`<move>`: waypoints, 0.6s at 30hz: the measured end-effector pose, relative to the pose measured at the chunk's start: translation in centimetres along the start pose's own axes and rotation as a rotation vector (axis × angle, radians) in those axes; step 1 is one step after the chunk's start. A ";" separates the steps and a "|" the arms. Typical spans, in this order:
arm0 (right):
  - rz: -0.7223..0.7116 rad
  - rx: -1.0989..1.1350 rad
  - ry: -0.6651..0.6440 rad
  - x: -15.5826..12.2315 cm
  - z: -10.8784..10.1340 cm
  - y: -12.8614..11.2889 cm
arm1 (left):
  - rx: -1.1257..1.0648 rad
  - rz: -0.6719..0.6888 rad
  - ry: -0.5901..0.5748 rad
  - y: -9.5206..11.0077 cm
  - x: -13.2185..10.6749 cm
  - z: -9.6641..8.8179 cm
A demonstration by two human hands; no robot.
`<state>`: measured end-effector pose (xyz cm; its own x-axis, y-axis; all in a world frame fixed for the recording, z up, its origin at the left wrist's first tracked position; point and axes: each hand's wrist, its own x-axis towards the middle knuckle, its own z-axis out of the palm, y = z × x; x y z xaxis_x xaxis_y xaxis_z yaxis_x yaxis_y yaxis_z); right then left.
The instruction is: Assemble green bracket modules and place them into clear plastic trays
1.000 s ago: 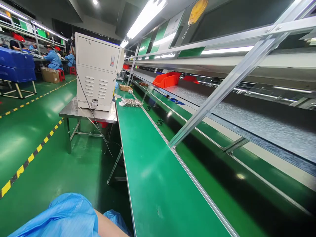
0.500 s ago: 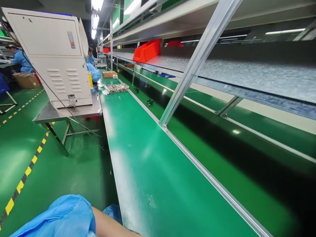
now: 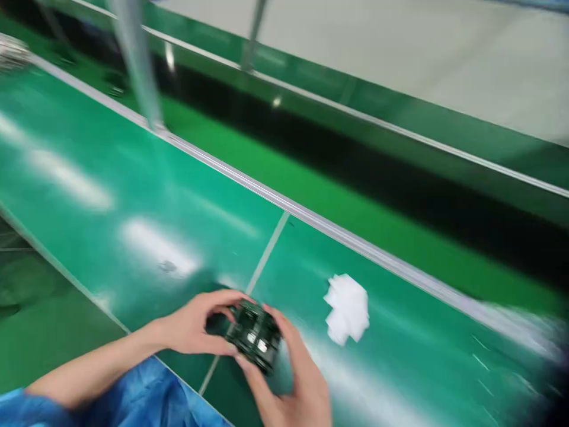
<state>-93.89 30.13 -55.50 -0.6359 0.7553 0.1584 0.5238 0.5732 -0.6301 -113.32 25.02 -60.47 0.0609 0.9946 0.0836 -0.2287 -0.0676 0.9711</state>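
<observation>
Both hands are closed on a blurred bundle of dark green circuit boards [image 3: 254,332]: the left hand [image 3: 200,323] pinches its left edge, the right hand [image 3: 296,373] its right. The bundle is left of the loose white slips [image 3: 348,309], over the green surface [image 3: 111,172]; whether it touches the surface cannot be told. Beyond the slips runs a metal rail [image 3: 249,178].
</observation>
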 end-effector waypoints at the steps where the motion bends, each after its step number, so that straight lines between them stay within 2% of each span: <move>1: -0.072 0.035 0.028 -0.1 0.3 -0.5 | -0.061 -0.030 -0.016 0.2 -0.5 -0.4; 4: -0.144 0.075 0.126 0.3 1.0 -1.8 | -0.164 -0.098 -0.074 0.3 -1.4 -1.2; 8: -0.123 0.112 0.181 -0.1 1.3 -2.7 | -0.103 -0.136 -0.076 0.8 -2.2 -1.0; 13: -0.101 0.173 0.232 -0.9 2.0 -2.2 | -0.016 -0.119 -0.086 1.2 -1.9 -0.8; 18: -0.070 0.200 0.223 -1.1 2.0 -1.9 | 0.046 -0.130 -0.079 0.8 -2.3 -1.0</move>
<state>-95.32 27.59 -56.03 -0.5145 0.7803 0.3555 0.3472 0.5687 -0.7457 -114.59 22.71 -60.07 0.1640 0.9861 -0.0278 -0.1689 0.0559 0.9840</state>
